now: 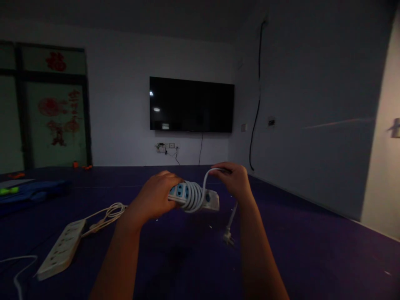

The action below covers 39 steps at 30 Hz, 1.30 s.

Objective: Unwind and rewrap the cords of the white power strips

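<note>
The left hand [158, 195] grips one end of a white power strip [213, 201], its fingers curled around the casing, so that the strip reaches rightward from that hand into the space between the two; the right hand [233, 178], a little higher and just beyond the strip's far end, pinches a white cord [193, 197] between thumb and fingertips; the cord wraps in several close turns around the middle of the strip, with blue-faced sockets [179, 191] showing between the turns and the left hand, and from the last turn it arches up to the right hand's pinch; a length of it shows again below the right wrist and runs down to a plug [228, 236] beside the right forearm; whether the plug touches the floor I cannot tell; the strip itself is held up, slightly tilted, in front of the purple floor [300, 254]; to the left of the left forearm a second power strip [62, 248] lies on the floor, its cable [115, 211] looped near that forearm; another white cable [26, 263] curves at the lower left, and blue fabric [39, 192] lies farther back; on the far wall hangs a dark television [192, 106], with wall sockets [171, 145] below it; a glass door [53, 125] with red decorations stands at the left.
</note>
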Available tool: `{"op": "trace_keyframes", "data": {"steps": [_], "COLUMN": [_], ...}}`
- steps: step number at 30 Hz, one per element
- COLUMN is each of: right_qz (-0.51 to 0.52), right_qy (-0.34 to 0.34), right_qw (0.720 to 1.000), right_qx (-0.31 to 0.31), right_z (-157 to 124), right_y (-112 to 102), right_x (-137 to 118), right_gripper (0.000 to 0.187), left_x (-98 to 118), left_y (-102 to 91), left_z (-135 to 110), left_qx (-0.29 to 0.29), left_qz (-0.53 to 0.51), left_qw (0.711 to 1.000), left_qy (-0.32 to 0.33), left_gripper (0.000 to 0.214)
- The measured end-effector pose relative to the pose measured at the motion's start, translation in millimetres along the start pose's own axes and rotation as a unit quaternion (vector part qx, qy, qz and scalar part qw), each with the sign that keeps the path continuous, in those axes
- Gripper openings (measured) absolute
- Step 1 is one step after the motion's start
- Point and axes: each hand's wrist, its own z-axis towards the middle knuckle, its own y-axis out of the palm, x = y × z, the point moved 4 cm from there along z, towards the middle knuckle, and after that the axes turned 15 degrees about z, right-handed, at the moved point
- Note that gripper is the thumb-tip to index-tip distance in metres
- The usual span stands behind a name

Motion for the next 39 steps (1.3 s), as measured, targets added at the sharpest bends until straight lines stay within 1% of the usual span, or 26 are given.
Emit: {"op": "trace_keyframes", "data": {"steps": [3,5,8,10,13,16,17,19,21,23,26,28,29,30,32,34,35,37,39], "right_qz": [0.066,0.111,0.182,0.220,0.232,0.222,0.224,0.224,0.206,0.162,0.090,0.067,0.065,0.065,0.068,0.071,0.081,0.123,0.183], "right_qy": [0.033,0.052,0.074,0.082,0.088,0.092,0.094,0.106,0.115,0.110,0.092,0.101,0.112,0.121,0.127,0.118,0.118,0.135,0.157], "right_qw": [0.997,0.992,0.978,0.967,0.962,0.963,0.961,0.956,0.951,0.950,0.954,0.947,0.939,0.931,0.920,0.920,0.920,0.916,0.903], "right_qx": [-0.009,-0.026,-0.068,-0.093,-0.115,-0.125,-0.129,-0.157,-0.202,-0.242,-0.270,-0.299,-0.319,-0.338,-0.365,-0.368,-0.365,-0.358,-0.355], "right_z": [-1.3,-2.8,-6.2,-8.2,-8.7,-7.2,-7.0,-7.6,-9.2,-10.8,-12.6,-15.6,-17.9,-20.2,-23.9,-25.5,-25.9,-26.4,-26.6], "right_y": [-4.3,-2.4,8.5,18.2,31.8,43.2,46.6,53.9,60.6,65.1,68.9,72.8,75.1,77.1,79.4,78.9,78.0,76.2,75.0], "right_x": [6.1,7.9,10.7,13.9,20.3,24.3,24.0,20.5,13.4,4.5,-6.7,-10.6,-11.9,-13.1,-16.5,-20.9,-23.0,-26.3,-28.8], "right_gripper": [0.021,0.021,0.017,0.016,0.022,0.020,0.021,0.026,0.029,0.026,0.021,0.019,0.020,0.025,0.041,0.051,0.053,0.049,0.036], "left_x": [2.3,1.4,-1.0,-2.8,-6.9,-9.8,-10.4,-12.0,-14.4,-18.3,-28.3,-36.3,-39.8,-42.7,-46.6,-48.1,-48.2,-48.0,-48.4], "left_y": [-4.6,-7.0,-9.5,-10.3,-10.0,-8.1,-7.1,-5.3,-3.4,-0.8,5.5,9.5,11.1,12.3,14.0,14.4,14.1,13.9,14.5], "left_z": [-2.8,-4.4,-5.7,-5.8,-4.6,-1.8,-0.7,0.9,1.4,1.6,1.1,-0.5,-1.4,-2.2,-3.7,-4.7,-5.0,-4.5,-3.2], "left_qx": [0.008,0.008,0.011,0.026,0.084,0.163,0.190,0.246,0.298,0.334,0.362,0.378,0.383,0.386,0.390,0.395,0.396,0.384,0.356], "left_qz": [-0.075,-0.134,-0.232,-0.294,-0.374,-0.443,-0.459,-0.473,-0.454,-0.420,-0.367,-0.306,-0.266,-0.223,-0.143,-0.083,-0.057,-0.012,0.022], "left_qw": [0.997,0.990,0.971,0.955,0.924,0.880,0.865,0.837,0.820,0.812,0.811,0.821,0.830,0.839,0.852,0.857,0.860,0.873,0.891], "left_qy": [0.030,0.047,0.050,0.039,-0.002,-0.053,-0.073,-0.125,-0.182,-0.230,-0.277,-0.298,-0.306,-0.311,-0.319,-0.320,-0.316,-0.301,-0.282], "left_gripper": [0.040,0.044,0.052,0.056,0.054,0.052,0.053,0.054,0.054,0.053,0.050,0.051,0.052,0.052,0.053,0.051,0.050,0.048,0.049]}}
